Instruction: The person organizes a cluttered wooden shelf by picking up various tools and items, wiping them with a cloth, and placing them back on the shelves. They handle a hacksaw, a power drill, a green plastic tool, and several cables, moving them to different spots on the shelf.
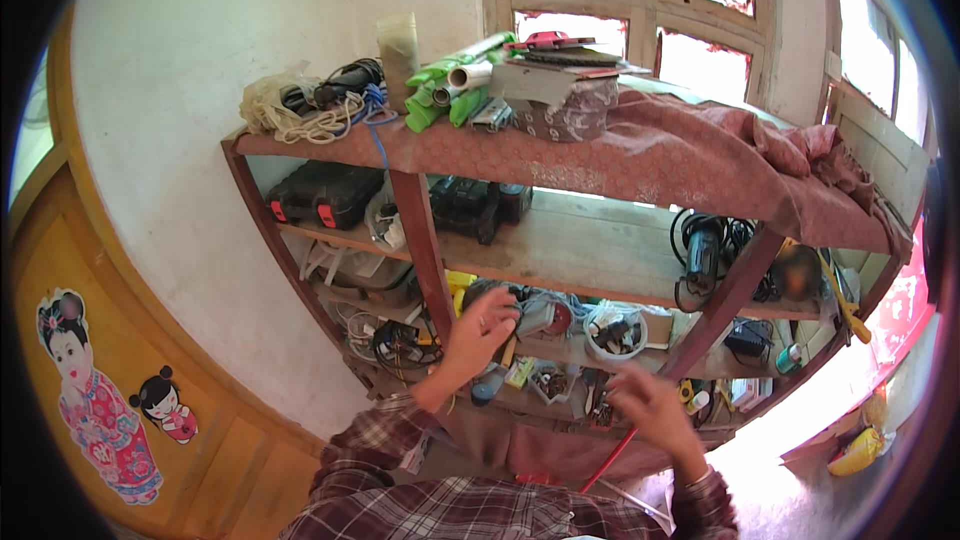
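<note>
My left hand [480, 337] is raised before the shelving unit's lower part, its fingers loosely bent and apart, holding nothing. Behind it are a dark rounded thing and a bundle of grey-blue cable [574, 305]. My right hand [651, 403] hangs lower and farther right, a little blurred, with bent fingers and nothing visible in it. Past its fingertips stands a white plastic tub [615, 334] of black parts. Between the hands, on the bottom shelf, sits a clear container [553, 381] of small hardware. A red rod [607, 459] slants below the right hand.
A brown patterned cloth [667, 184] drapes over the unit's top, which bears green-and-white tubes [457, 82] and rope [322, 120]. A black tool case [326, 191] lies on the upper left shelf. A corded power tool [703, 251] stands near the right wooden post [727, 300].
</note>
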`<state>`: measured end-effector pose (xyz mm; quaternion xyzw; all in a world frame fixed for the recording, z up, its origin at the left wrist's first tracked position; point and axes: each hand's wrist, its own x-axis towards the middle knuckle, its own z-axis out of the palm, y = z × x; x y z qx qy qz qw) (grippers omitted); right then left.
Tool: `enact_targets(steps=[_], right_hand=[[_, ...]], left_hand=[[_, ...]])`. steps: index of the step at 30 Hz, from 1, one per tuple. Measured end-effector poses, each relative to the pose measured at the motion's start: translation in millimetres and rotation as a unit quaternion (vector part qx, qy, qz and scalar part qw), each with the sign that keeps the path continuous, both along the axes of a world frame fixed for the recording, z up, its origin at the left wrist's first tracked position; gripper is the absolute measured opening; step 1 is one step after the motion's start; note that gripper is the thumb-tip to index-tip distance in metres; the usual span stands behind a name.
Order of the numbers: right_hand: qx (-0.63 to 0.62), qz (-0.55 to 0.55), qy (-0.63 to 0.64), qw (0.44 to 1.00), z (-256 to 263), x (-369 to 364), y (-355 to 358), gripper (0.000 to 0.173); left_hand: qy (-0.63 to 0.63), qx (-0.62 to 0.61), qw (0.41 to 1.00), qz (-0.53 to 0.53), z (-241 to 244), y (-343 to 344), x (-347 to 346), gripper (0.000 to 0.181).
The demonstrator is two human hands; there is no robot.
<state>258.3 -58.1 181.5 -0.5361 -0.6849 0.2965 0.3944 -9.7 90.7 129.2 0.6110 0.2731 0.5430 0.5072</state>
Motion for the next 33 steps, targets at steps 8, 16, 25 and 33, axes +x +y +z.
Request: enact_targets(steps=[8,16,25,33], right_hand=[[0.280,0.034,0.281,0.917,208,1,90,0.046],[0.052,0.065,0.474,0.877,243,-7,191,0.069],[0.005,0.229,0.434,0.871,244,-34,207,0.073],[0.013,0.218,0.390,0.894,247,-44,211,0.068]], left_hand=[[-0.123,0.138,0.980,-0.069,206,-19,-27,0.054],[-0.121,0.056,0.987,-0.092,251,10,10,0.039],[-0.048,-0.014,0.998,-0.027,268,11,19,0.044],[-0.176,0.018,0.984,0.024,264,16,37,0.033]])
